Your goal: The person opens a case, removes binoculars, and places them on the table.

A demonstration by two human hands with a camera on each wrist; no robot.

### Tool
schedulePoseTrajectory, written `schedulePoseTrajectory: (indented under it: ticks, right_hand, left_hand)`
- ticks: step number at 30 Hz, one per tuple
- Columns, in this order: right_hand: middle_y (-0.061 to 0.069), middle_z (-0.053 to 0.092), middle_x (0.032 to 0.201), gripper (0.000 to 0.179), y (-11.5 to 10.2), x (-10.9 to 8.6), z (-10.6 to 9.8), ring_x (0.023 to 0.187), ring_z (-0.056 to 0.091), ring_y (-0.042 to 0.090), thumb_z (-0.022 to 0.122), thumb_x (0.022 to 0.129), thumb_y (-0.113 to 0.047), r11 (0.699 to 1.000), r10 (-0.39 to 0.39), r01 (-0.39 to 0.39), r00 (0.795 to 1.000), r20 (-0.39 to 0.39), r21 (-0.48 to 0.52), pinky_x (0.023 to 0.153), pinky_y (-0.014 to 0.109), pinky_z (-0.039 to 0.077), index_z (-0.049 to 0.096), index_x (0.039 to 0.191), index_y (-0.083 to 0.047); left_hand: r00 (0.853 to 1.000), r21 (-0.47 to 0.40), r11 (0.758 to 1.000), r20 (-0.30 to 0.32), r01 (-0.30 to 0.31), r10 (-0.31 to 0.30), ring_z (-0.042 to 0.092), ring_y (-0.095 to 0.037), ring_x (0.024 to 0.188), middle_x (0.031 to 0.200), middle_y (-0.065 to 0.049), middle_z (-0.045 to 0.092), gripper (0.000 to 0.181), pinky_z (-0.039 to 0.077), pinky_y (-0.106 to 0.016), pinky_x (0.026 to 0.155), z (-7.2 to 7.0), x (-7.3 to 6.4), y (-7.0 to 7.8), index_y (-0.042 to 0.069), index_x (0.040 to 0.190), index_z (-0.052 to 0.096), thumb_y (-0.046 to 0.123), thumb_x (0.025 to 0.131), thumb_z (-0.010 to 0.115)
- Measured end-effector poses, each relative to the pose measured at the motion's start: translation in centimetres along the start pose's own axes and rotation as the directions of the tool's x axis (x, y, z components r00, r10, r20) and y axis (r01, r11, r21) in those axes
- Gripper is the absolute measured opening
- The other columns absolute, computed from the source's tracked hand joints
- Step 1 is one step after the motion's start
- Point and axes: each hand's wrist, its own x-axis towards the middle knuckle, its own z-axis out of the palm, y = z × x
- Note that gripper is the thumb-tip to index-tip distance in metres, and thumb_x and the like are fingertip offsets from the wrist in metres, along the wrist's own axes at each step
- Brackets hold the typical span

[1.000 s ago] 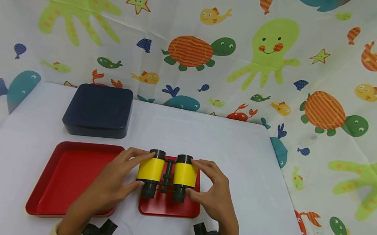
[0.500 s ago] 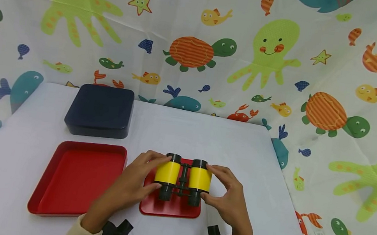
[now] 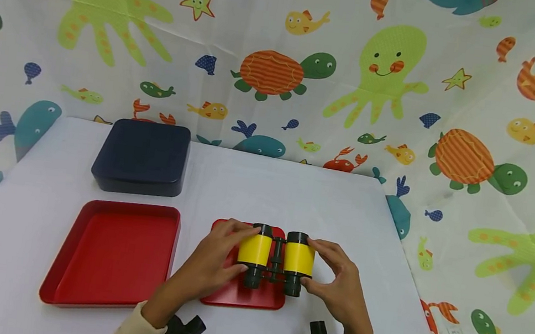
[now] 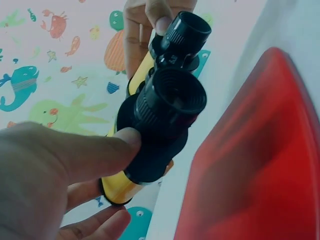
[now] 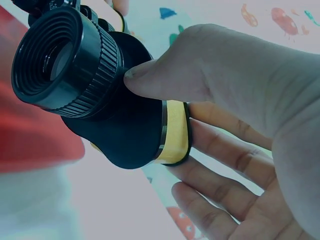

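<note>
Yellow-and-black binoculars (image 3: 254, 251) are held by both hands, raised above a small red rounded rectangular piece (image 3: 231, 296); whether that is a tray or an upturned box I cannot tell. My left hand (image 3: 209, 264) pinches the left barrel between thumb and fingers. On the opposite side, my right hand (image 3: 342, 283) pinches the right barrel the same way. In the left wrist view the left thumb (image 4: 100, 152) presses beside an eyepiece (image 4: 175, 95). The right wrist view shows the right thumb (image 5: 165, 75) on the black body, with some fingers spread behind the barrel.
A larger shallow red tray (image 3: 111, 259) lies to the left on the white-covered table (image 3: 379, 314). Behind it sits a dark navy box (image 3: 142, 158). A curtain (image 3: 283, 41) printed with sea animals hangs at the back and right.
Both hands have carried the binoculars to the right across the small red piece, so the right barrel is now past its right edge. The tray and navy box have stayed put.
</note>
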Motion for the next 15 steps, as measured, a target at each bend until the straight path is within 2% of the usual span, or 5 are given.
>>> schedulePoseTrajectory:
  ticks: [8, 10, 15]
  right_hand:
    - [0.004, 0.063, 0.143, 0.08, 1.2, -0.4, -1.1, 0.134, 0.061, 0.029, 0.093, 0.075, 0.0, 0.999, 0.0, 0.0, 1.0, -0.005, -0.033, 0.116, 0.047, 0.044, 0.065, 0.147, -0.021]
    - [0.003, 0.063, 0.144, 0.081, 1.4, -0.4, -1.3, 0.135, 0.06, 0.028, 0.093, 0.075, 0.002, 1.0, 0.009, -0.009, 1.0, -0.003, -0.027, 0.117, 0.042, 0.043, 0.065, 0.147, -0.021]
    - [0.001, 0.061, 0.146, 0.082, 2.0, -0.6, -2.0, 0.137, 0.058, 0.024, 0.092, 0.075, 0.003, 0.999, 0.041, -0.041, 0.999, 0.005, -0.019, 0.117, 0.02, 0.04, 0.064, 0.147, -0.024]
  left_hand:
    - [0.999, -0.001, 0.999, -0.006, -0.045, 0.045, 0.054, -0.023, 0.135, 0.141, -0.001, 0.06, 0.079, 0.059, -0.044, 0.104, 1.7, 0.7, 0.1, 0.02, 0.152, 0.06, 0.013, 0.081, 0.093]
    - [0.999, 0.0, 0.999, -0.008, -0.053, 0.053, 0.054, -0.022, 0.134, 0.141, -0.001, 0.06, 0.078, 0.059, -0.044, 0.103, 2.1, 0.9, 0.2, 0.02, 0.152, 0.06, 0.013, 0.081, 0.093]
    - [0.998, 0.004, 0.998, -0.008, -0.06, 0.06, 0.055, -0.023, 0.133, 0.14, -0.001, 0.061, 0.078, 0.058, -0.045, 0.104, 2.9, 1.4, 0.4, 0.021, 0.152, 0.06, 0.015, 0.082, 0.093]
